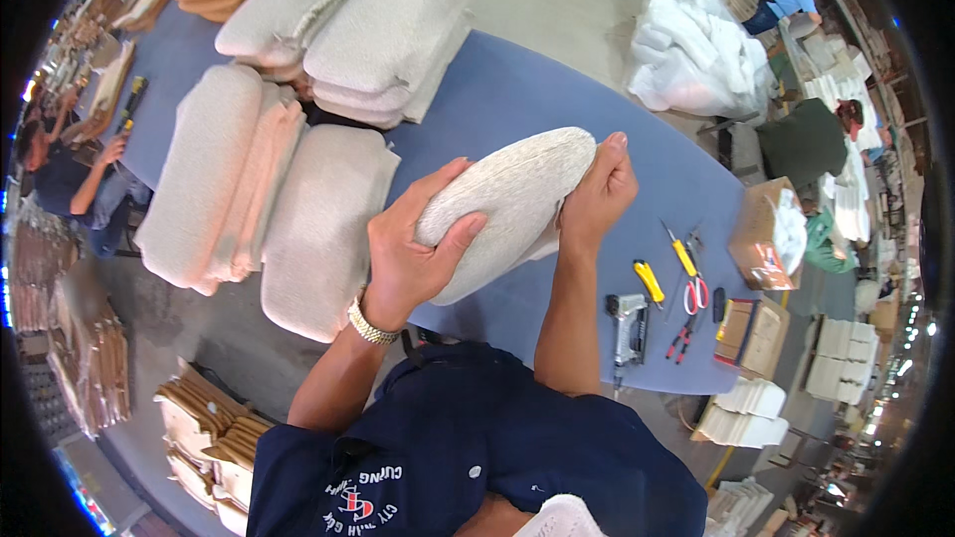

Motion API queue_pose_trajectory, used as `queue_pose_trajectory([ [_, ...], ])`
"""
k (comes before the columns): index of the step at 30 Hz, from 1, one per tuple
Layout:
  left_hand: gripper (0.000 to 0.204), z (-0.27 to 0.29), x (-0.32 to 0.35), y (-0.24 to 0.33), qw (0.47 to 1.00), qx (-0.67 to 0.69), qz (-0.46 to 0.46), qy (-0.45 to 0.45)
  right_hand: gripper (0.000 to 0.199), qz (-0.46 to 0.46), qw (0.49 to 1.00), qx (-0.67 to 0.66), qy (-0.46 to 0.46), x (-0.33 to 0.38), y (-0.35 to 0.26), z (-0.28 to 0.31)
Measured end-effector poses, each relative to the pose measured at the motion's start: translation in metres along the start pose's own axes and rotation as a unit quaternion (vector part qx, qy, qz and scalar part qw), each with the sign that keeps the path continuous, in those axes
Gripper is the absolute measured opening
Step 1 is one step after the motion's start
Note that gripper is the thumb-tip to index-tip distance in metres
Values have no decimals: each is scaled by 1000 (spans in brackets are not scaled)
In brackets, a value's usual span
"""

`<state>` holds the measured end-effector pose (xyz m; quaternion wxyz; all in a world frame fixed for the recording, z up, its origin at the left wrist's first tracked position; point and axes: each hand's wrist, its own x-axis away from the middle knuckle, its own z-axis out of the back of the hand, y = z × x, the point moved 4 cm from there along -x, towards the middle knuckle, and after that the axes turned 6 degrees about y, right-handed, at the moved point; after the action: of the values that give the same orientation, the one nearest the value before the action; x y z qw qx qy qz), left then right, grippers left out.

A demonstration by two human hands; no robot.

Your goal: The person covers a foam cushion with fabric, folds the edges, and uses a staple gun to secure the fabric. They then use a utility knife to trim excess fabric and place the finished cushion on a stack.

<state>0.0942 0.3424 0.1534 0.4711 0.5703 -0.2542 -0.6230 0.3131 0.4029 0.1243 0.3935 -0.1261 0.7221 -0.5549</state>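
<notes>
- Step in hand: both hands are working one cushion (512,189) above the table (527,89). By my reading, its cloth cover is being pulled or smoothed around the end.
- Left hand (413,249): wrapped partway around the cushion's left end over the table, thumb on the near face and the other fingers toward the far side, a firm-looking hold.
- Right hand (600,189): curled into a tight fist at the cushion's right end, over the table. It seems to have hold of the cloth edge, but the pinched part is hidden.
- Next move, as I judge it: the left should keep the body steady while the right draws the edge evenly; uneven pulling could leave creases.
- Where the cushion is: held in the air over the table, toward its near edge, tilted with the right end higher.
- Its look: long, rounded and padded, pale grey-cream with a coarse weave; a faint line runs lengthwise, and a paler flap shows underneath, by the right wrist.
- Around it: similar cushions lie stacked (328,229) at the table's left; a staple gun (629,328), a yellow-handled cutter (649,281) and red-handled scissors (695,295) lie on the table's right end.
</notes>
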Motion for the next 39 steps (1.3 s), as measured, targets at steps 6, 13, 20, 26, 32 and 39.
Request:
queue_pose_trajectory([
  [6,59,-33,68,-35,989,133,60,21,47,10,999,-30,36,-15,4,31],
  [13,69,-62,124,-102,999,2,37,-20,45,-41,998,-20,52,-44,13,51],
  [20,80,-101,59,31,926,-233,8,-297,37,-255,966,23,26,-56,254,162],
  [26,79,-209,110,-74,853,-294,75,-424,59,-308,946,51,-86,-93,268,106],
  [32,79,-241,107,-72,841,-174,93,-504,41,-262,876,296,-278,-122,289,105],
  [39,79,-332,5,-144,922,133,209,-297,43,-284,816,413,-288,-104,247,115],
])
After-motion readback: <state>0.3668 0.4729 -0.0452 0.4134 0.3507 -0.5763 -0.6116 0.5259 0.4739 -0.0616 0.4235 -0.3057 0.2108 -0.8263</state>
